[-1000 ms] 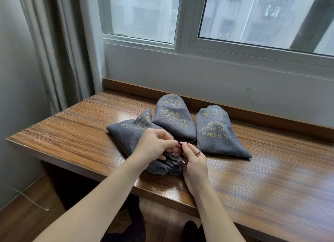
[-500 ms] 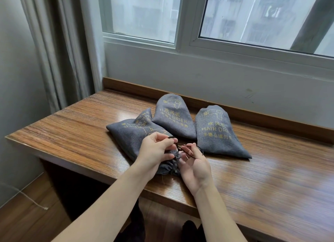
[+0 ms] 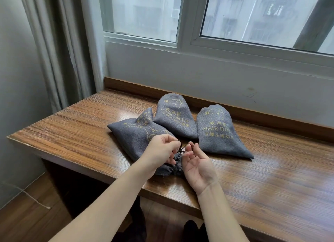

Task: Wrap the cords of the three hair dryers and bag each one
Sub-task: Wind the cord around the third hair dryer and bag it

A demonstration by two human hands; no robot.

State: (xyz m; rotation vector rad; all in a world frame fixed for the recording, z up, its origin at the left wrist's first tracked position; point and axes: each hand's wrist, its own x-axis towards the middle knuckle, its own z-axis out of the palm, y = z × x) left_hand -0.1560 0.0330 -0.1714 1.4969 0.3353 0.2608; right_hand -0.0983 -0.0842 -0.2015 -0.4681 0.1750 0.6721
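Three grey bags lie together on the tabletop (image 3: 75,133) below the window. The middle bag (image 3: 174,119) and right bag (image 3: 219,133) lie full, mouths toward the person; whether theirs are tied cannot be told. The left bag (image 3: 133,138) has its gathered mouth at the near edge. The left hand (image 3: 160,151) pinches one end of its drawstring (image 3: 180,148); the right hand (image 3: 197,165), palm up, pinches the other. Judged stage: final bag being tied, task nearly complete.
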